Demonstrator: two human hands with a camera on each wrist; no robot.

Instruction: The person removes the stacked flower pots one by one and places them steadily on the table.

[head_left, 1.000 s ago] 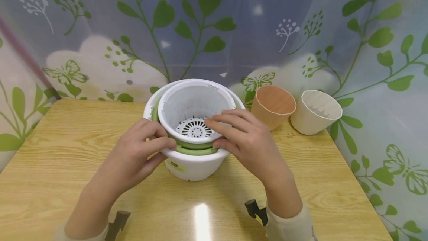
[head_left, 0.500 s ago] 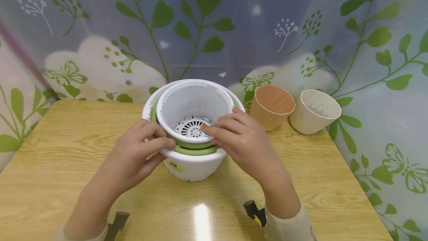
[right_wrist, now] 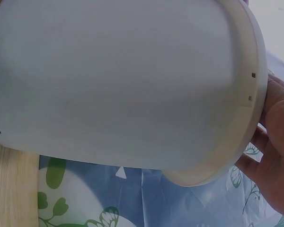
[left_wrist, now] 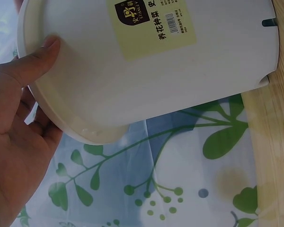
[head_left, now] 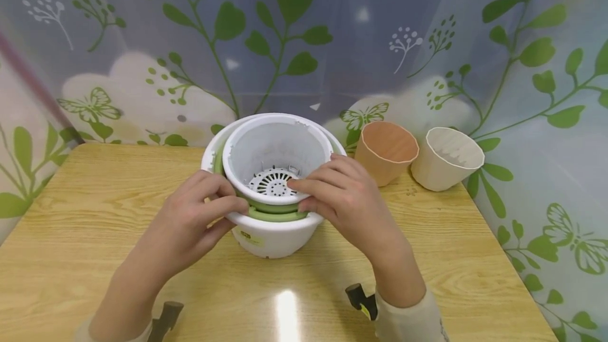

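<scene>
A large white plastic flower pot (head_left: 277,239) stands on the table with green rims (head_left: 277,217) and a smaller white pot (head_left: 266,144) nested inside it. The smaller pot has a slotted drainage base (head_left: 273,183). My left hand (head_left: 190,212) grips the large pot's near-left rim; in the left wrist view the thumb (left_wrist: 40,56) presses its outer wall beside a yellow label (left_wrist: 156,28). On the near-right side, my right hand (head_left: 353,202) pinches the small pot's rim, index finger inside and thumb below the lip. The large pot hides part of those fingers in the right wrist view.
Right of the nested pots, an orange pot (head_left: 380,162) and a cream pot (head_left: 439,173) stand close together near the table's back right. A patterned curtain (head_left: 304,41) rises behind the wooden table (head_left: 119,199).
My right fingers have shifted slightly along the small pot's rim, and the thumb shows more than half a second ago. The left hand and the pots stay in place.
</scene>
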